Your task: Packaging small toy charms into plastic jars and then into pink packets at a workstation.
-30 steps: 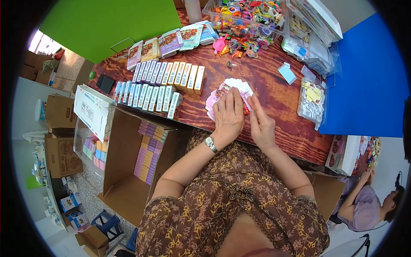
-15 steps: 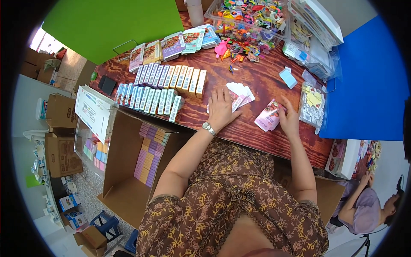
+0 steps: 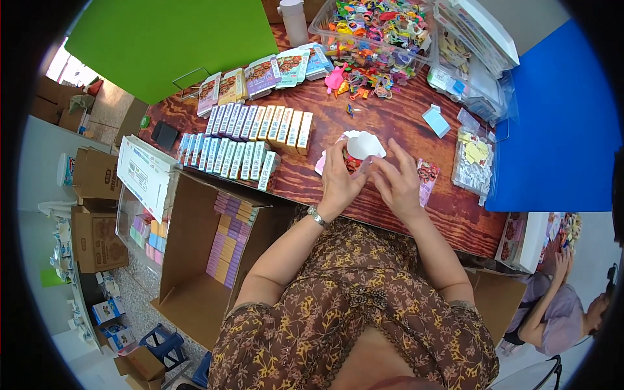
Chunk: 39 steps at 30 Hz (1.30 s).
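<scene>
On the far left, a clear bin (image 3: 120,218) is holding small coloured boxes under a white sheet (image 3: 148,170). Next to it, an open cardboard box (image 3: 188,260) is containing stacked purple, orange and green packs (image 3: 224,250). On the wood-grained table (image 3: 393,117), blue and green boxes (image 3: 227,158) are standing in a front row, purple and orange ones (image 3: 261,123) in a row behind, and flat cartons (image 3: 262,75) are lying fanned beyond.

My left hand (image 3: 339,181), with a watch (image 3: 316,216) at its wrist, is curving narrowly around the near left side of a pink carton (image 3: 365,145), which is showing its white inside and lying before me on the table. My right hand (image 3: 398,179) is bringing bent, slightly parted fingers to its right side; I cannot tell whether they are gripping.

Farther up, a clear tub (image 3: 364,47) is brimming with colourful trinkets (image 3: 377,17). Just right of my right hand, another pink carton (image 3: 428,177) is lying flat. Farther right, a clear tray (image 3: 484,184) is holding yellow and white pieces (image 3: 476,156).
</scene>
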Each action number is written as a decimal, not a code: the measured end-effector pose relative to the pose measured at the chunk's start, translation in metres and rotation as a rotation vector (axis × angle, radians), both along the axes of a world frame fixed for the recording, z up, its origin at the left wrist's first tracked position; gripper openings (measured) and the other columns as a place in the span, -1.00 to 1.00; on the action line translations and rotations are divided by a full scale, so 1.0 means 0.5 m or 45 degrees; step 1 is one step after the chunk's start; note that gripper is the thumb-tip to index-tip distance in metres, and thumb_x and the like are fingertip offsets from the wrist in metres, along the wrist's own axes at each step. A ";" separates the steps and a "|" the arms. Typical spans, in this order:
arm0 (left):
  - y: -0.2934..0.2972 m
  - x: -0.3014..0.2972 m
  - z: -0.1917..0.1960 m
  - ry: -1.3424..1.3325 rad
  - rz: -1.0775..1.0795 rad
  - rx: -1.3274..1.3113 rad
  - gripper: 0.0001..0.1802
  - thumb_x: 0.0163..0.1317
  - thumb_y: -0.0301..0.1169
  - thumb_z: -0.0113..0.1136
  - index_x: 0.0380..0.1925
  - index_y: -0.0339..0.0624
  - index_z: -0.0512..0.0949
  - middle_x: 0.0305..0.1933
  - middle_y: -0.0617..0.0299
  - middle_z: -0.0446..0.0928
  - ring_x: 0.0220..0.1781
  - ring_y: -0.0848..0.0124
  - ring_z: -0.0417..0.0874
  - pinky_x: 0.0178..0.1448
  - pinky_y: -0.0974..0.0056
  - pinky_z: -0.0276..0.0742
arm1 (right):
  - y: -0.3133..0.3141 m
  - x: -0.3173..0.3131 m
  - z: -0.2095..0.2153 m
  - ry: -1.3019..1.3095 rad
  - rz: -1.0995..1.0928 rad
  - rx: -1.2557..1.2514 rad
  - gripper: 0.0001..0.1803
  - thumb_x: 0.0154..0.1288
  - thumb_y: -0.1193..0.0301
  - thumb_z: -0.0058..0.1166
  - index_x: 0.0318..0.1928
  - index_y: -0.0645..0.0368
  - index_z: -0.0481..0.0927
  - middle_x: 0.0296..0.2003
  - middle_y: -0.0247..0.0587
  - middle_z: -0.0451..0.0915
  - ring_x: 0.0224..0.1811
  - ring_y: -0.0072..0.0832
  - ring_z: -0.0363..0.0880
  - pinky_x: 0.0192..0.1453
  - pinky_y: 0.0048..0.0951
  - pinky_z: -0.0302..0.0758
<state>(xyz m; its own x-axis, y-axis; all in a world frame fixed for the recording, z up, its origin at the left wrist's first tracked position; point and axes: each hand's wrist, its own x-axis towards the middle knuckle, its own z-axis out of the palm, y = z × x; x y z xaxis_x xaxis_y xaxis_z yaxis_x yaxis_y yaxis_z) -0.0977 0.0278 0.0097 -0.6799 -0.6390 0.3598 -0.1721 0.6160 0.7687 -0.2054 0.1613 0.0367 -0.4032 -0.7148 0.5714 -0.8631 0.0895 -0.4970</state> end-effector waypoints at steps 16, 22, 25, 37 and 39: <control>0.008 0.018 0.036 0.214 -0.226 -0.374 -0.22 -0.12 -0.41 0.56 0.18 -0.14 0.43 0.15 -0.08 0.45 0.06 -0.03 0.54 0.09 0.01 0.50 | -0.003 0.014 0.019 -1.495 0.121 -0.241 -0.68 0.58 0.35 -0.02 0.18 0.26 0.54 -0.03 -0.28 0.58 -0.08 -0.66 0.57 -0.06 -0.62 0.53; 0.020 0.028 0.040 0.134 -0.193 -0.322 -0.02 -0.04 -0.37 0.52 0.39 -0.37 0.22 0.21 -0.13 0.43 0.14 -0.05 0.51 0.18 0.01 0.43 | -0.009 0.043 0.065 -0.791 -0.029 -0.045 -0.73 0.41 0.46 0.16 0.07 0.17 0.71 -0.13 -0.23 0.63 -0.22 -0.60 0.61 -0.19 -0.56 0.54; 0.023 0.026 0.047 0.150 -0.162 -0.411 0.01 -0.03 -0.36 0.50 0.40 -0.47 0.18 0.23 -0.16 0.42 0.16 -0.05 0.50 0.20 0.01 0.42 | -0.010 0.034 0.056 -0.831 -0.057 -0.087 -0.73 0.39 0.48 0.17 0.06 0.17 0.72 -0.13 -0.24 0.62 -0.28 -0.58 0.60 -0.21 -0.54 0.55; 0.030 0.028 0.036 0.009 -0.154 -0.744 -0.08 0.00 -0.44 0.37 0.38 -0.52 0.21 0.32 -0.20 0.36 0.20 -0.01 0.47 0.22 0.01 0.39 | 0.008 0.036 0.056 -0.531 0.001 -0.010 -0.74 0.41 0.55 0.11 0.04 0.19 0.72 -0.12 -0.14 0.70 -0.15 -0.42 0.71 -0.09 -0.42 0.60; 0.038 0.030 0.035 -0.024 -0.158 -0.688 -0.07 -0.01 -0.45 0.36 0.39 -0.53 0.20 0.33 -0.20 0.33 0.21 -0.02 0.44 0.23 0.00 0.37 | 0.016 0.044 0.040 -0.695 -0.008 0.013 -0.63 0.49 0.56 0.01 0.25 0.25 0.57 0.10 -0.05 0.67 0.09 -0.45 0.66 0.11 -0.43 0.58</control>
